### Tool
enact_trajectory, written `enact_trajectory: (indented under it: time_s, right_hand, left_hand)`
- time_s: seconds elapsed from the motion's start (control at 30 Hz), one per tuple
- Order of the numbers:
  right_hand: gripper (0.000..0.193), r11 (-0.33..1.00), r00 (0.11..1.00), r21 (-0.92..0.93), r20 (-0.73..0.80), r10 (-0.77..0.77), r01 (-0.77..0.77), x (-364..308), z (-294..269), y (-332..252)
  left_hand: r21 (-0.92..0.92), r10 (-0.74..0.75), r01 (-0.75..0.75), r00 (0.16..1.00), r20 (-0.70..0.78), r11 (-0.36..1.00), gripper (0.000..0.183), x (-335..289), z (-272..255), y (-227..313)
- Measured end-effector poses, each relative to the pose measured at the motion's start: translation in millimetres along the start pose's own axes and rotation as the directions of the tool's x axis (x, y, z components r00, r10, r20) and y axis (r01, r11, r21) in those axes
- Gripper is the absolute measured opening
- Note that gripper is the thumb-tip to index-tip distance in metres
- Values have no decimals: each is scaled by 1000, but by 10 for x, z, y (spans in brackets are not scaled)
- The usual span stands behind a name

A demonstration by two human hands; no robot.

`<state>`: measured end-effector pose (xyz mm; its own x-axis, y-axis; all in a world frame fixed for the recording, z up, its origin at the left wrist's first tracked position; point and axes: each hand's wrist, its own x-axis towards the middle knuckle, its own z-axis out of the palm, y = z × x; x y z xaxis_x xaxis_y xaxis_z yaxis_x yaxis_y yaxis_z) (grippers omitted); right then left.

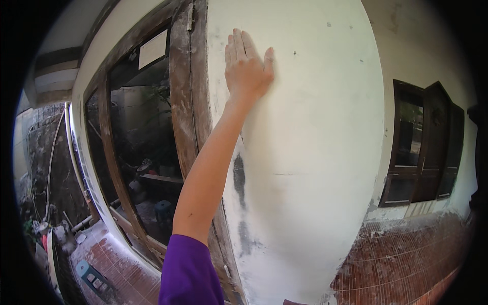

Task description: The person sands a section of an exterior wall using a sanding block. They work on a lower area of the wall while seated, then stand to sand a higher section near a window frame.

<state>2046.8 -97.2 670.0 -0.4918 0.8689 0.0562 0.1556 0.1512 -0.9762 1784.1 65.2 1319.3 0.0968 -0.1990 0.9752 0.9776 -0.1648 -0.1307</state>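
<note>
My left hand (249, 71) lies flat, palm toward a pale, whitish wall (315, 122), high up near its left edge. Its fingers point upward and the thumb stands apart to the right; nothing shows in it, though the palm side is hidden. The forearm rises from a purple sleeve (189, 274) at the lower edge. Beside the hand, on the left, runs a worn brown wooden frame (185, 101) with a metal hinge (190, 18). Below the hand, dark grey patches (239, 175) mark the wall's surface. My right hand is out of view.
Dark glass panes (142, 122) fill the frame on the left. A blue-green plastic stool (91, 277) is on the red tiled floor (122, 269) at lower left, near pipes and clutter. On the far right stands a dark wooden door (432, 147) with a window beside it.
</note>
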Motion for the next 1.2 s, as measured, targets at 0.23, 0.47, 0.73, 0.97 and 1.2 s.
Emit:
enact_trajectory:
  time_s: [0.23, 0.47, 0.73, 0.97, 1.2]
  right_hand:
    - [38, 977, 972, 23, 103, 211, -214, -362, -325, 99]
    - [44, 967, 906, 94, 381, 184, -236, -350, 12, -92]
    - [43, 998, 1000, -54, -15, 28, -29, 360, 73, -1379]
    - [43, 284, 232, -839, -195, -953, 464, 1282, -158, -3691]
    - [59, -123, 120, -970, 100, -988, -208, 2467, 42, -5132]
  left_hand:
    - [35, 30, -31, 999, 27, 999, 77, -572, -170, 157]
    - [15, 62, -63, 996, 63, 998, 77, -959, -331, 169]
    - [-117, 154, -129, 958, 241, 985, 72, -1658, -713, 0]
    - [-294, 268, -147, 863, 428, 944, 69, -2677, -1161, -146]
    - [-412, 252, -8, 802, 541, 911, 64, -3616, -1501, -189]
